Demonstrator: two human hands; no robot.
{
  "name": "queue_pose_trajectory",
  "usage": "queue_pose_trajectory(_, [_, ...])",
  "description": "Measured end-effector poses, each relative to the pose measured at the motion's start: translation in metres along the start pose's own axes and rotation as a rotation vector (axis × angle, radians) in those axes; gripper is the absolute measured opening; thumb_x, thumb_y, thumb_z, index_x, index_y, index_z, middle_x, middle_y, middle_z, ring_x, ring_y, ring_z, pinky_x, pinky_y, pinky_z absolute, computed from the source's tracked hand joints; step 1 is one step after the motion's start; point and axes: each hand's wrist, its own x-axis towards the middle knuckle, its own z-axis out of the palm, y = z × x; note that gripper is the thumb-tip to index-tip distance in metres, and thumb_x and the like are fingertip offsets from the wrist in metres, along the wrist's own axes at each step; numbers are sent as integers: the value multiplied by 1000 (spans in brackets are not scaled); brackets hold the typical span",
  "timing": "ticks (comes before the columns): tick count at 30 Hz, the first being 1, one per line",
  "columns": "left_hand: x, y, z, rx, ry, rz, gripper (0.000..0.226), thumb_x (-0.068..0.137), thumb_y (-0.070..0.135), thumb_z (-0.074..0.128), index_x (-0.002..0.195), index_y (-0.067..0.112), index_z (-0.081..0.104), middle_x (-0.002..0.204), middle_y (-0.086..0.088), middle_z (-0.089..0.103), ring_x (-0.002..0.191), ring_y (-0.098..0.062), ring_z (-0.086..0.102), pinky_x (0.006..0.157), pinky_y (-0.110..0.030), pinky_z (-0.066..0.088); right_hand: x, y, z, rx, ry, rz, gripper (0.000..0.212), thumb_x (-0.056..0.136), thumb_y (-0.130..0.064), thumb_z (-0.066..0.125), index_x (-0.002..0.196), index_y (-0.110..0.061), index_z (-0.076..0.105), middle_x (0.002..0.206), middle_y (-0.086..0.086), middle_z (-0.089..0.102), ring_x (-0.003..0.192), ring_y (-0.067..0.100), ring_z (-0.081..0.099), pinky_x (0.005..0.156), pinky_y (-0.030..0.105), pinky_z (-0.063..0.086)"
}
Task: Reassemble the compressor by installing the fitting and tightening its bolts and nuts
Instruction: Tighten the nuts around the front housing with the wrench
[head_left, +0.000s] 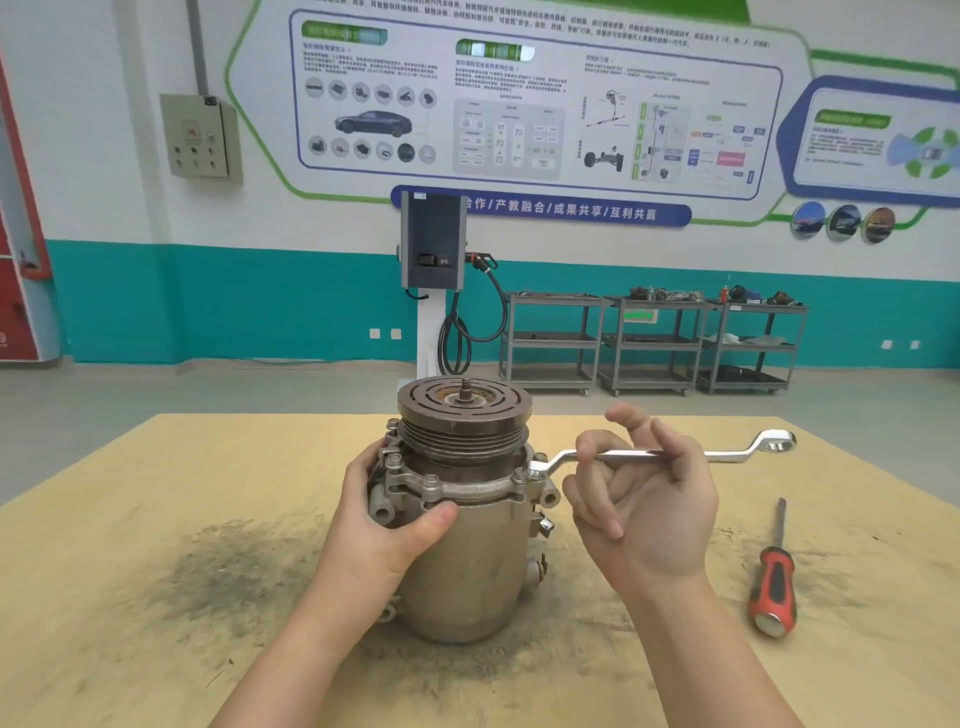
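Compressor (462, 530) stands upright on the table (156, 519), pulley up. Left hand (387, 525) grips its body, thumb across the flange. Right hand (641, 499) pinches the wrench (727, 454), other fingers loosely curled; its ring end sits on a bolt (535, 473). Screwdriver (774, 582) lies to the right.

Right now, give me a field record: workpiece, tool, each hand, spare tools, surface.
workpiece: grey metal cylindrical compressor, upright, brown grooved pulley on top
tool: silver double-ended ring wrench, one ring end at a flange bolt on the compressor's right side
left hand: grips the compressor body, thumb across its front
right hand: palm up, fingers curled around the wrench shank
spare tool: red-and-black-handled screwdriver lying right of the compressor, untouched
surface: tan wooden tabletop with dark grime smudges
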Motion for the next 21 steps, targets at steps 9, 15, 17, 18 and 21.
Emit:
queue_pose_trajectory(9, [-1, 1, -1, 8, 4, 3, 88, 41, 63, 86, 118, 58, 45, 120, 20, 63, 108, 1, 62, 101, -40, 50, 2, 1, -3, 59, -109, 68, 22, 68, -20, 41, 75, -6, 57, 60, 17, 60, 26, 12, 25, 37, 16, 28])
queue_pose_trajectory(15, [1, -2, -1, 14, -9, 5, 89, 36, 73, 86, 113, 65, 44, 116, 29, 62, 108, 5, 61, 94, -31, 50, 7, 5, -9, 20, -33, 146, 25, 69, -17, 35, 84, -6, 53, 54, 13, 53, 31, 16, 32, 40, 22, 34])
queue_pose_trajectory(17, [2, -2, -1, 11, -5, 6, 86, 35, 73, 86, 110, 68, 44, 116, 29, 62, 107, 6, 61, 92, -28, 50, 10, 7, -9, 15, 30, 178, 23, 71, -18, 36, 86, -7, 51, 53, 8, 47, 33, 16, 34, 39, 23, 35])
queue_pose_trajectory(18, [2, -2, -1, 13, -3, 7, 86, 34, 74, 85, 109, 69, 44, 115, 30, 62, 107, 6, 61, 90, -26, 49, 12, 8, -9, 10, 57, 193, 22, 72, -18, 37, 88, -8, 50, 53, 7, 45, 34, 16, 34, 39, 23, 35])
queue_pose_trajectory(21, [1, -1, -2, 30, 0, 18, 86, 34, 75, 85, 109, 69, 43, 116, 30, 62, 107, 7, 60, 87, -21, 49, 20, 6, -7, -5, 118, 255, 19, 72, -15, 38, 89, -11, 45, 53, 4, 46, 34, 16, 36, 38, 21, 34])
